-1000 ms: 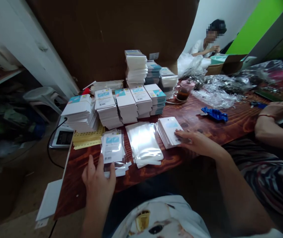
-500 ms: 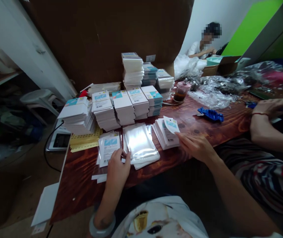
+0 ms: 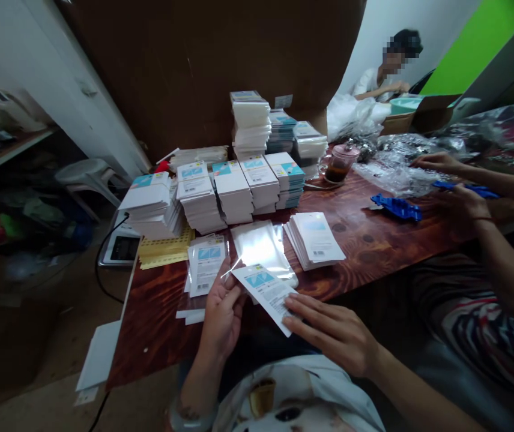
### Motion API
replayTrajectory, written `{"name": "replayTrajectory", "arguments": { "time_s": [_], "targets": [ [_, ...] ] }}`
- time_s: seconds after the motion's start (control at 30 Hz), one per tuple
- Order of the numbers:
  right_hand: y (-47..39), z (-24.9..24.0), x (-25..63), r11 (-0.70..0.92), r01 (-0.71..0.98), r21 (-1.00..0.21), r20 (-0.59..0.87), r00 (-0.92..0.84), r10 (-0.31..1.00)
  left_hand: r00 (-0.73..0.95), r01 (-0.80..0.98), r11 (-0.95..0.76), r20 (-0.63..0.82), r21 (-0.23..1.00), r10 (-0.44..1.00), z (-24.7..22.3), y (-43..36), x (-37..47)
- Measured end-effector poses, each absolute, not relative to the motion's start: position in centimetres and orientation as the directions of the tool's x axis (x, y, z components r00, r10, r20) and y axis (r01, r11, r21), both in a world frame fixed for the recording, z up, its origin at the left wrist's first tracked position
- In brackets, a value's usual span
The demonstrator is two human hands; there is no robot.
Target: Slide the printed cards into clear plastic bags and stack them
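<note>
A printed card (image 3: 263,295) slanted between two hands, over the near edge of the clear sleeve pile (image 3: 254,237).
The card's long axis ran from its upper end, beside the left hand (image 3: 223,318), down to its lower right corner, where the right hand (image 3: 342,333) gripped it with fingers nearly straight and close together, thumb hidden. The left hand, near side and left of the pile, was half curled; whether it had hold of clear film there, I cannot tell. The card stack (image 3: 317,240) lay right of the pile, the sleeved cards (image 3: 207,267) left of it.
</note>
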State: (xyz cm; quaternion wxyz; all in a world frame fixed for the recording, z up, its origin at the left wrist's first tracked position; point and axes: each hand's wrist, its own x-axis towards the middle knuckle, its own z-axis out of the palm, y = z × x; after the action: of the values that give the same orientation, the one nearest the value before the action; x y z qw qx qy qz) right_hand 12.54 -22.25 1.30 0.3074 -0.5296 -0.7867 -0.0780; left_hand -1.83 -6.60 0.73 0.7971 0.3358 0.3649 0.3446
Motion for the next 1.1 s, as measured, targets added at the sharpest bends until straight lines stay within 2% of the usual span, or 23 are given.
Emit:
{"name": "replayTrajectory", "arguments": {
  "time_s": [0.13,0.23,0.33,0.47,0.57,0.67,0.8,0.87,0.9,0.97,1.03,1.1],
  "targets": [
    [-21.4,1.4,12.3,0.417,0.896,-0.152,0.55,-0.274,0.789,0.58,-0.283,0.55,-0.316,0.786,0.751,0.3,-7.2,-1.9],
    [-20.9,2.0,11.5,0.481,0.873,-0.082,0.584,-0.349,0.733,0.519,-0.263,0.574,-0.388,0.775,0.762,0.1,-7.3,-2.2],
    [-20.7,2.5,10.9,0.524,0.849,-0.064,0.588,-0.392,0.708,0.482,-0.245,0.588,-0.429,0.771,0.764,0.4,-7.2,-2.7],
    [-20.3,1.9,11.3,0.503,0.86,-0.084,0.578,-0.369,0.728,0.616,-0.194,0.609,-0.388,0.769,0.686,1.2,-7.6,-3.2],
    [-19.5,0.8,11.9,0.493,0.846,-0.201,0.573,-0.306,0.76,0.679,-0.18,0.607,-0.349,0.774,0.646,1.2,-8.1,-3.4],
    [-18.0,-0.1,12.2,0.441,0.789,-0.428,0.53,-0.177,0.83,0.729,-0.124,0.585,-0.326,0.802,0.601,0.7,-8.6,-3.7],
    [-15.4,-0.1,12.1,0.286,0.664,-0.691,0.493,0.144,0.858,0.785,-0.034,0.578,-0.336,0.815,0.52,0.7,-8.6,-4.5],
    [-14.8,0.1,12.6,0.199,0.636,-0.746,0.457,0.27,0.848,0.754,-0.033,0.574,-0.357,0.818,0.551,1.0,-7.8,-5.5],
    [-14.7,0.2,13.2,0.166,0.657,-0.735,0.457,0.3,0.837,0.707,-0.025,0.554,-0.377,0.832,0.599,1.2,-7.1,-6.1],
    [-15.3,0.2,15.3,0.087,0.77,-0.632,0.489,0.31,0.815,0.552,0.052,0.456,-0.406,0.889,0.729,1.3,-5.3,-7.6],
    [-16.4,0.2,18.2,-0.06,0.868,-0.494,0.46,0.319,0.829,0.446,0.258,0.343,-0.427,0.903,0.787,1.4,-3.5,-9.1],
    [-17.6,0.0,21.0,-0.194,0.889,-0.414,0.344,0.35,0.871,0.355,0.559,0.131,-0.38,0.818,0.854,1.6,-2.4,-10.1]
  ]
}}
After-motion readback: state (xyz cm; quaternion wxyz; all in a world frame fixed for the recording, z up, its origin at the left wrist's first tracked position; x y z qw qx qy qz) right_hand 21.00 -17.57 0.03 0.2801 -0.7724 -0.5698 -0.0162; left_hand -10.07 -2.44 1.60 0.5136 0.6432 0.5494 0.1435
